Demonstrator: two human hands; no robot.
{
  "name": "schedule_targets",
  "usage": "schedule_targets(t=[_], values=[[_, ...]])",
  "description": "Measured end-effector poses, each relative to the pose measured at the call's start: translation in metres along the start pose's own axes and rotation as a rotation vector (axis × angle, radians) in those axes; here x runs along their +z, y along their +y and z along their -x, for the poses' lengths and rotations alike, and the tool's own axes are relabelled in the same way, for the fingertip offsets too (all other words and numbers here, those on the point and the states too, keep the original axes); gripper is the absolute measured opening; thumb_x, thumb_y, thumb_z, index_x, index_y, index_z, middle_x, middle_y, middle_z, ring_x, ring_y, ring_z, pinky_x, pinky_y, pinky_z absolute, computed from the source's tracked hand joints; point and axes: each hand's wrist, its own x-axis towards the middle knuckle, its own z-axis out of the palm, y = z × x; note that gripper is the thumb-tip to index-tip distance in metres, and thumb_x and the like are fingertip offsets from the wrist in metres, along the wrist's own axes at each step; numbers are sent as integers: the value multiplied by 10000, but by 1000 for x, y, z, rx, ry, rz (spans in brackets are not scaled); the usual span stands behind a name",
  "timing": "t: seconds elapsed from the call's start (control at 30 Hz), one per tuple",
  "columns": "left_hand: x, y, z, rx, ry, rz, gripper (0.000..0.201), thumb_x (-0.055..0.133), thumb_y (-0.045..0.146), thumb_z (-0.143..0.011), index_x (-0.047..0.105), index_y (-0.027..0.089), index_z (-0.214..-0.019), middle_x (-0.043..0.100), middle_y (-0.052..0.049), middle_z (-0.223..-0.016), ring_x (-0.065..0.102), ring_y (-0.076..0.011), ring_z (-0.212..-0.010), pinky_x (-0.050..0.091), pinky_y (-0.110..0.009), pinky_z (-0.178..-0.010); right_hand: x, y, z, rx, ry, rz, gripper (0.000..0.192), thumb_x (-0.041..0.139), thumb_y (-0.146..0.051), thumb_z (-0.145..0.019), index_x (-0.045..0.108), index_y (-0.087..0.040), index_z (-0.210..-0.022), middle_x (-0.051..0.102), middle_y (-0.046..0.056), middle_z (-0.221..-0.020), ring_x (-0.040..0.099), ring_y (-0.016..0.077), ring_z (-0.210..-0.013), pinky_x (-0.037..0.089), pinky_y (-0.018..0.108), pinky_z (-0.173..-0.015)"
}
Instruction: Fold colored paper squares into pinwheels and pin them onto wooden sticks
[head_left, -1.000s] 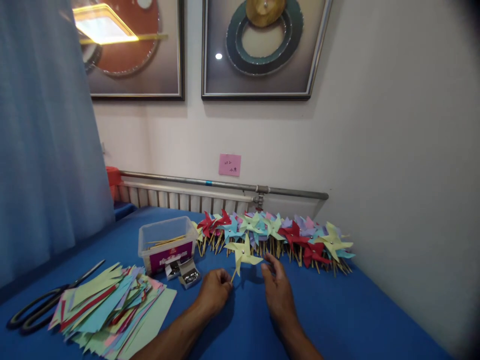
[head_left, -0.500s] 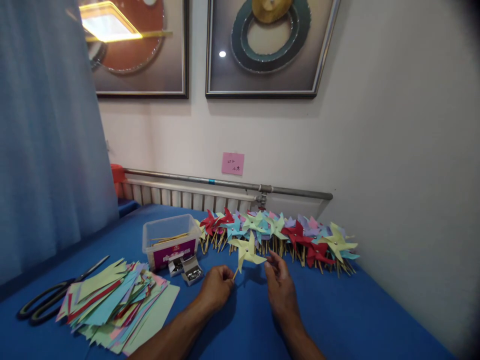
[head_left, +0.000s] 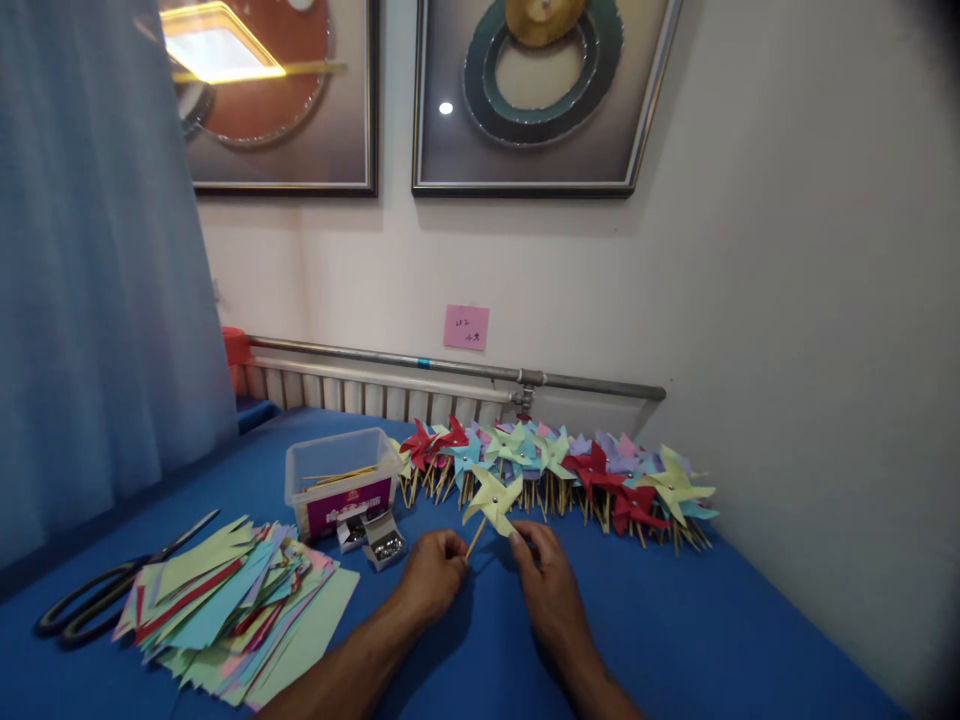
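My left hand [head_left: 433, 577] is closed around the lower end of a thin wooden stick, holding up a pale yellow paper pinwheel [head_left: 494, 499]. A small shiny pin sits at the pinwheel's centre. Just to its right, my right hand [head_left: 546, 583] has its fingers loosely curved and apart from the thumb. The thumb tip is at the pinwheel's lower right blade and seems to touch it. Behind the pinwheel, a row of finished pinwheels [head_left: 592, 470] in red, blue, yellow, green and purple lies along the back of the blue-covered table [head_left: 675, 640].
A clear plastic tub [head_left: 341, 485] holds wooden sticks. In front of it stand small open boxes [head_left: 384, 542] of shiny pins. Coloured paper pieces [head_left: 232, 610] are heaped at the left, beside black-handled scissors [head_left: 112, 590]. A radiator pipe [head_left: 360, 353] runs along the wall behind.
The pinwheel's blades have turned on the stick. My right hand has moved left and slightly down, up to a blade. My left hand has stayed in place.
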Motion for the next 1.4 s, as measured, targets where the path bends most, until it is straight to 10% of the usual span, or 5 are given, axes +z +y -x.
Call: schedule_targets(t=[0.27, 0.6, 1.1, 1.27, 1.4], values=[[0, 2, 1, 9, 0, 35, 55, 618, 111, -742, 615, 157, -712, 527, 48, -554, 453, -108, -529, 311, -232, -529, 10, -4, 10, -69, -120, 21, 315, 569, -465, -905, 729, -232, -1046, 724, 88, -1059, 667, 273, -1014, 490, 388, -938], [2, -2, 1, 13, -33, 11, 49, 659, 146, -725, 625, 157, -691, 533, 45, -550, 444, -106, -533, 291, -235, -531, -3, 19, -8, 49, 180, -55, 559, 503, -574, -897, 581, -203, -1309, 596, 139, -1348, 618, 275, -1152, 527, 393, -927], [-1, -3, -2, 46, 13, 8, 65, 621, 103, -739, 628, 154, -699, 552, 37, -561, 465, -110, -545, 315, -227, -537, 9, -7, 9, -120, -147, -19, 283, 559, -451, -919, 738, -254, -1014, 709, 83, -1080, 650, 270, -1070, 483, 394, -979], [-1, -2, -2, 31, 39, -7, 109, 572, 65, -739, 625, 155, -706, 566, 30, -583, 479, -117, -563, 322, -232, -547, 3, 7, -1, 159, 88, -88, 490, 511, -555, -895, 630, -190, -1198, 711, 123, -1081, 681, 280, -926, 548, 416, -839], [-1, 0, 0, 22, 30, -31, 114, 575, 59, -739, 627, 155, -706, 570, 28, -591, 482, -117, -567, 311, -232, -546, -3, 14, -7, 71, 198, -74, 587, 520, -568, -874, 561, -178, -1312, 591, 157, -1323, 625, 286, -1116, 520, 426, -941]])
